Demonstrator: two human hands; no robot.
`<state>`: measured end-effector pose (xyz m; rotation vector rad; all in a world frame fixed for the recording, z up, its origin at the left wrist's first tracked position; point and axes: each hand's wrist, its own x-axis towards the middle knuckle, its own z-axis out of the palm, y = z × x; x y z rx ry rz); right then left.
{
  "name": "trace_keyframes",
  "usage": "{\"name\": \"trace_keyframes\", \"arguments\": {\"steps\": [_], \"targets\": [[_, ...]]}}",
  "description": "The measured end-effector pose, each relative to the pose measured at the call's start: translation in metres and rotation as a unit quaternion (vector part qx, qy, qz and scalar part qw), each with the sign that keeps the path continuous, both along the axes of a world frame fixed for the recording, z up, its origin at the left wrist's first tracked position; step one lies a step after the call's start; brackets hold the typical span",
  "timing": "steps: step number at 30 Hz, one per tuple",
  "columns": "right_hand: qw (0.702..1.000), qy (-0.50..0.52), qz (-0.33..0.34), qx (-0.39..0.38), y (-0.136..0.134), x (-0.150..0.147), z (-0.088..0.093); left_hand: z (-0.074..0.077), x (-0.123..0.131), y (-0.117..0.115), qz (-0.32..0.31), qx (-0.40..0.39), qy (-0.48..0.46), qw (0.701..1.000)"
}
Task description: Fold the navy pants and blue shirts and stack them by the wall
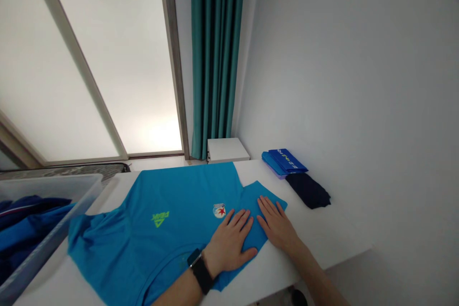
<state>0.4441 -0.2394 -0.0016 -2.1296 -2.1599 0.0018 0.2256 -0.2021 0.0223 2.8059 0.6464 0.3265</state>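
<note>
A blue T-shirt (179,205) lies spread on the white table (315,234), its neckline toward me. It carries a green-yellow logo on one side of the chest and a round badge with a red star on the other. My left hand (231,239), with a dark watch at the wrist, lies flat on the shirt just below the badge, fingers spread. Beside it, my right hand (276,222) rests flat on the right sleeve, fingers stretched out. The sleeve on the left side is wrinkled and bunched.
Folded blue clothes (287,161) and a folded dark garment (308,190) lie by the wall. On the left stands a clear plastic bin (86,184) with blue clothes inside. A white cabinet (227,149) and a green curtain (217,57) are beyond the table.
</note>
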Motion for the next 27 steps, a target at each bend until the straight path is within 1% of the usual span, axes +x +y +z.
{"name": "trace_keyframes", "arguments": {"steps": [4,8,11,16,19,22,24,27], "targets": [[1.000,-0.004,0.000,0.008,-0.001,0.001,0.002,0.001,-0.001,-0.001,-0.005,0.002,-0.002,1.000],[0.999,0.004,0.000,0.037,-0.003,-0.002,-0.001,0.001,-0.001,0.000,-0.005,0.005,-0.007,1.000],[0.998,0.012,-0.015,0.062,-0.003,-0.001,-0.004,0.004,0.001,0.001,0.000,0.003,-0.009,1.000],[0.991,0.005,-0.071,0.118,-0.014,0.001,-0.013,0.008,0.006,0.001,-0.013,-0.009,-0.017,1.000],[0.980,-0.015,-0.141,0.142,-0.028,0.005,-0.020,0.007,0.011,0.000,-0.027,-0.005,-0.012,1.000],[0.970,-0.028,-0.198,0.135,-0.037,0.012,-0.023,0.007,0.020,0.001,-0.038,0.006,-0.002,0.999],[0.970,-0.022,-0.209,0.118,-0.039,0.017,-0.021,0.012,0.030,0.002,-0.050,0.011,0.001,0.999],[0.973,0.000,-0.204,0.105,-0.037,0.022,-0.019,0.021,0.047,0.007,-0.069,0.005,-0.005,0.998]]}}
